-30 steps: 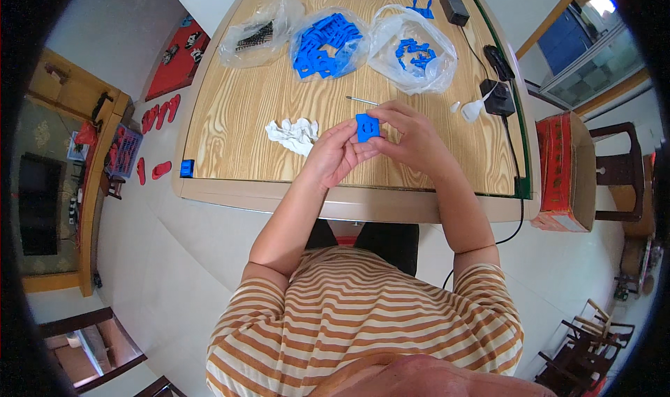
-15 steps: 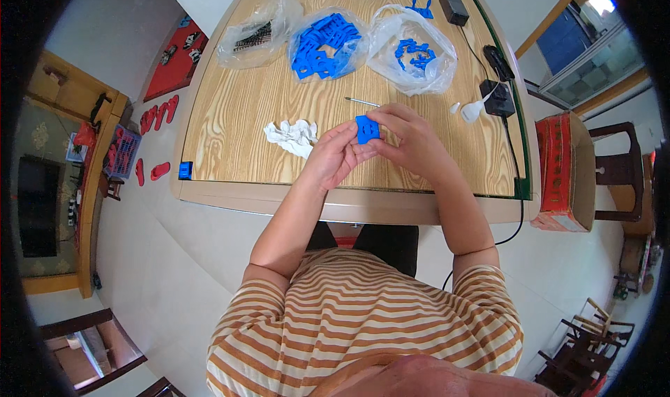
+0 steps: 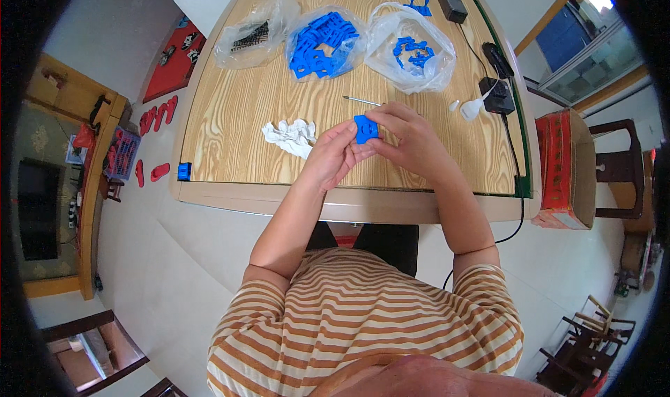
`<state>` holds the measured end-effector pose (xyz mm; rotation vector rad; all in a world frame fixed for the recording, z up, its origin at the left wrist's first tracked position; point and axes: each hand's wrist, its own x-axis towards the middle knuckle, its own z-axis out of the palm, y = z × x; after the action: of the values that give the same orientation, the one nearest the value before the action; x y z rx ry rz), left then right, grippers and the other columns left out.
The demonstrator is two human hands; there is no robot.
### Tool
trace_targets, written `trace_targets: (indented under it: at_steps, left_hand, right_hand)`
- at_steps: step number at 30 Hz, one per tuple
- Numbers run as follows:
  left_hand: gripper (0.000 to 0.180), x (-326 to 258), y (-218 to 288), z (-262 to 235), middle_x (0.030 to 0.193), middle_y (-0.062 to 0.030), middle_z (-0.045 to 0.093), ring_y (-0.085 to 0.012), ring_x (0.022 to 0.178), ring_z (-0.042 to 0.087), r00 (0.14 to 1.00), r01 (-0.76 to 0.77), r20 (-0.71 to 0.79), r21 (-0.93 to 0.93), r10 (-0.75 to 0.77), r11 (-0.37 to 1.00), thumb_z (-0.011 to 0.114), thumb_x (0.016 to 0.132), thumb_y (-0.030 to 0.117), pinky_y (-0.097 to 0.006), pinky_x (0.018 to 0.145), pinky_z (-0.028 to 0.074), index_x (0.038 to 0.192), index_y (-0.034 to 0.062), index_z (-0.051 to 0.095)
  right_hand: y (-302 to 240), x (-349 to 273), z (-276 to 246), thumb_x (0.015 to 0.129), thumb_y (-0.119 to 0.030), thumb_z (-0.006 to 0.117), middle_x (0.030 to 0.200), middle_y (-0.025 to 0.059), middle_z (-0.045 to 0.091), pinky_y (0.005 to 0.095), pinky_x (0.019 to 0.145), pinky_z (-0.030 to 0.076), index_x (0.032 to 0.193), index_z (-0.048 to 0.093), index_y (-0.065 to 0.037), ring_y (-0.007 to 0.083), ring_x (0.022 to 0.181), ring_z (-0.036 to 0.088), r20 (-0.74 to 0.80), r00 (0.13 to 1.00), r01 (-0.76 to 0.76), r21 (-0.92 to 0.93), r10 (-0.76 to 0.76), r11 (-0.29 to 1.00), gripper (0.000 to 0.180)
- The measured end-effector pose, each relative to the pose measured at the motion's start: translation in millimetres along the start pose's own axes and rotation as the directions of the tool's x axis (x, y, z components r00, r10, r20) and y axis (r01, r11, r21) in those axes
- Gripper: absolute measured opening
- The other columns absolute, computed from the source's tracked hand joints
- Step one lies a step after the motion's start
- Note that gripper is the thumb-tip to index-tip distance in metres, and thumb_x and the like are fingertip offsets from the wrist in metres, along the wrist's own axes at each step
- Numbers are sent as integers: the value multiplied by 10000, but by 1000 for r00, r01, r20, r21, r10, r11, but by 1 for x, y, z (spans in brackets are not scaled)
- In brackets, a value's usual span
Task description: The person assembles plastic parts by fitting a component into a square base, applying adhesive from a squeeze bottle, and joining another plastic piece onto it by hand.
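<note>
Between my two hands, just above the near half of the table, is a small flat blue plastic part [image 3: 366, 129] with slots in its face. My left hand [image 3: 336, 155] pinches it at the left edge, thumb on top and fingers beneath. My right hand [image 3: 407, 140] grips its right side with thumb and fingers. Past my right hand lies a thin metal rod [image 3: 359, 100], its right end hidden behind the fingers. A crumpled white cloth or tissue [image 3: 289, 137] rests left of my left hand.
Along the back stand clear plastic bags: one with dark springs or screws [image 3: 251, 35], one with blue plates [image 3: 324, 44], one with small blue pieces [image 3: 414, 51]. Black power adapters [image 3: 496, 95] and cables line the right edge. A blue block [image 3: 184, 171] sits at the near left corner.
My hands keep the same grip on the blue part. The whole view has shifted very slightly; nothing else visibly differs.
</note>
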<state>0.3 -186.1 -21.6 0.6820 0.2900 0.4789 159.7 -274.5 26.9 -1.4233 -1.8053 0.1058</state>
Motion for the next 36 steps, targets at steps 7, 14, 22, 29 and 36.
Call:
trace_targets:
  at_steps: [7, 14, 22, 29, 36]
  left_hand:
    - [328, -2, 0, 0, 1053, -137, 617, -201, 939, 630, 1000, 16, -9, -2, -16, 1000, 408, 983, 197, -340, 884, 503, 1188, -46, 487]
    - [330, -3, 0, -5, 1056, -120, 613, -197, 941, 625, 998, 56, -8, 32, -56, 998, 411, 983, 204, -353, 889, 500, 1200, -34, 484]
    - [336, -4, -2, -7, 1043, -99, 613, -183, 929, 624, 998, 57, -11, 26, -57, 998, 417, 982, 211, -353, 890, 498, 1208, -28, 486]
    - [379, -3, -4, -11, 1154, -156, 580, -234, 1042, 595, 999, 34, 19, 38, -35, 999, 428, 972, 222, -399, 941, 472, 1220, -62, 463]
    - [360, -3, -4, -12, 1144, -154, 584, -232, 1018, 605, 999, 23, 22, 25, -24, 999, 417, 974, 206, -387, 921, 485, 1206, -65, 469]
  right_hand:
    - [-3, 0, 0, 674, -124, 719, 964, 116, 589, 387, 760, 473, 1042, 608, -50, 310, 884, 588, 5, 1000, -14, -4, 14, 1000, 391]
    - [-4, -4, -1, 701, -141, 733, 1072, 126, 601, 403, 888, 434, 1088, 625, -84, 312, 1060, 556, 99, 987, -122, -29, 124, 992, 406]
    - [-5, -4, 1, 706, -159, 735, 1073, 106, 606, 403, 906, 415, 1096, 623, -94, 304, 1075, 546, 113, 988, -103, -47, 108, 994, 411]
    - [-7, -5, 2, 705, -158, 732, 1060, 100, 609, 407, 916, 400, 1094, 621, -97, 304, 1048, 551, 93, 991, -92, -38, 95, 995, 409]
    - [-4, -5, 4, 705, -147, 727, 1015, 115, 612, 396, 863, 435, 1084, 619, -81, 308, 965, 575, 77, 994, -73, -19, 74, 997, 399]
